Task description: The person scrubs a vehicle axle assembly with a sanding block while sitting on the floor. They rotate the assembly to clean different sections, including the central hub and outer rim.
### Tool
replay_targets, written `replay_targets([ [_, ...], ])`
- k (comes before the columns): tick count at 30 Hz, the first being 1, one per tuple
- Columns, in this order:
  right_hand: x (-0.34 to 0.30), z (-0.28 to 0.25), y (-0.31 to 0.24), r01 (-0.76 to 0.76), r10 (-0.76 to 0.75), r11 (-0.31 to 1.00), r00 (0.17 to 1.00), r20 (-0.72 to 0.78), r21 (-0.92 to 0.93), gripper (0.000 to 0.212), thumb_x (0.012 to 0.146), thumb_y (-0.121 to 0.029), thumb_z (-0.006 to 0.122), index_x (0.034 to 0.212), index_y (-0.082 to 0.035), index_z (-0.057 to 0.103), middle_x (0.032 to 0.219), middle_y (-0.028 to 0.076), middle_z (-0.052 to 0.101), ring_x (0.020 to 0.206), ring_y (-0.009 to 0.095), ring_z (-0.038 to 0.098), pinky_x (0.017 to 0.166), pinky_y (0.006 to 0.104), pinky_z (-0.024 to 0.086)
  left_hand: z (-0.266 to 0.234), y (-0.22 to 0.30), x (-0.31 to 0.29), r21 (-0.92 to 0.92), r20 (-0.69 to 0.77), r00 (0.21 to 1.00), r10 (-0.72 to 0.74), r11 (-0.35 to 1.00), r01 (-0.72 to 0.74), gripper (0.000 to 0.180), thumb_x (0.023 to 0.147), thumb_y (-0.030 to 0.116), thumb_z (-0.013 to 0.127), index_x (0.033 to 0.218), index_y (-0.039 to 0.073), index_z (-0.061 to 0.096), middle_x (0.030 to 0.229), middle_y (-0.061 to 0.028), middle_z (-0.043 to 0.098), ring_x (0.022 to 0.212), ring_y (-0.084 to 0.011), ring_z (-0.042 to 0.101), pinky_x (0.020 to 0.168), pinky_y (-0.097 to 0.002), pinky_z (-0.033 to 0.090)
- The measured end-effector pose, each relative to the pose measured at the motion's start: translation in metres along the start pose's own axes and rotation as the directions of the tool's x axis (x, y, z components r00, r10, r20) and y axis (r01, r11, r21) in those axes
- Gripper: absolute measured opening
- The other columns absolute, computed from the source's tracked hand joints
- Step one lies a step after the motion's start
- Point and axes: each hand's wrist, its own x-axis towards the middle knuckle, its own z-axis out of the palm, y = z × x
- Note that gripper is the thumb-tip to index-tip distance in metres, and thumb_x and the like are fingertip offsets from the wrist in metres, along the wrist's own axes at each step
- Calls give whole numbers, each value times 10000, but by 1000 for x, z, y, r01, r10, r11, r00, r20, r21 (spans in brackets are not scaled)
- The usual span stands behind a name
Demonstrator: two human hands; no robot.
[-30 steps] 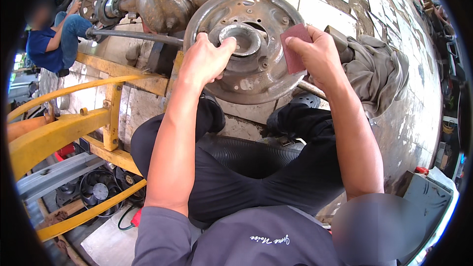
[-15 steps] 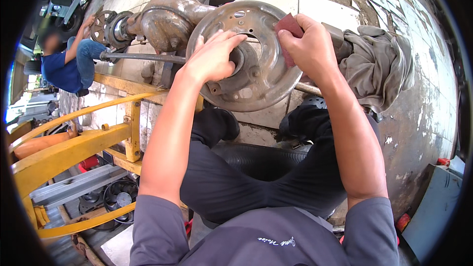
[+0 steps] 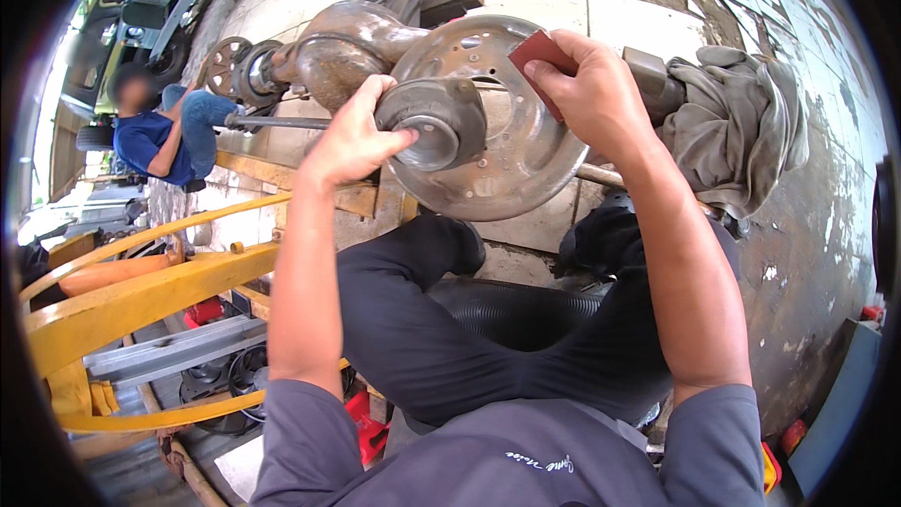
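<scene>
We hold both arms stretched forward over our bent knees, elbows nearly straight. Our left hand (image 3: 352, 136) curls against the raised centre hub (image 3: 434, 122) of a round metal wheel flange (image 3: 507, 155), thumb and fingers pressed on the hub's left side and gripping it. Our right hand (image 3: 591, 94) is closed around a small reddish-brown piece of abrasive paper (image 3: 537, 49), pinching it against the upper rim of the flange, with the wrist bent down toward the disc.

The flange sits straight ahead of both hands, on the end of a rusty axle housing (image 3: 347, 42) that runs away up and to the left of the left hand. Just right of the right hand, a grey rag (image 3: 741, 127) lies heaped on the concrete floor (image 3: 826, 225), which is stained and patchy. Below the left forearm a yellow steel frame (image 3: 141, 291) curves across. Well beyond the left hand, another person in a blue shirt (image 3: 150, 136) sits on the floor beside the far end of the axle. We sit with our dark trousers (image 3: 441, 338) under both forearms.
</scene>
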Motion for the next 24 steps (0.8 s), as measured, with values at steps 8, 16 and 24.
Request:
replay_targets([
  [8, -6, 25, 0, 165, -159, 985, 981, 109, -54, 212, 941, -121, 724, 1133, -30, 731, 1000, 132, 768, 899, 187, 723, 837, 328, 557, 30, -30, -27, -258, -170, 979, -110, 964, 64, 608, 827, -7, 716, 1364, -37, 433, 1234, -127, 603, 1154, -183, 585, 1012, -338, 477],
  [16, -3, 55, -6, 247, -234, 958, 967, 100, -143, 156, 931, -165, 688, 1056, -92, 747, 1021, 119, 750, 960, 337, 704, 830, 432, 549, 31, -26, -14, -467, -65, 981, -181, 874, 130, 682, 840, -70, 652, 1458, 14, 377, 1261, -117, 611, 1162, -185, 608, 1008, -331, 487],
  [24, 10, 71, -4, 158, -145, 983, 980, 133, -90, 149, 943, -156, 670, 1058, -96, 744, 1030, 90, 753, 983, 319, 706, 849, 418, 545, 34, -29, -15, -465, -77, 987, -144, 880, 92, 638, 840, -98, 621, 1430, 37, 420, 1235, -88, 622, 1131, -160, 613, 981, -318, 493],
])
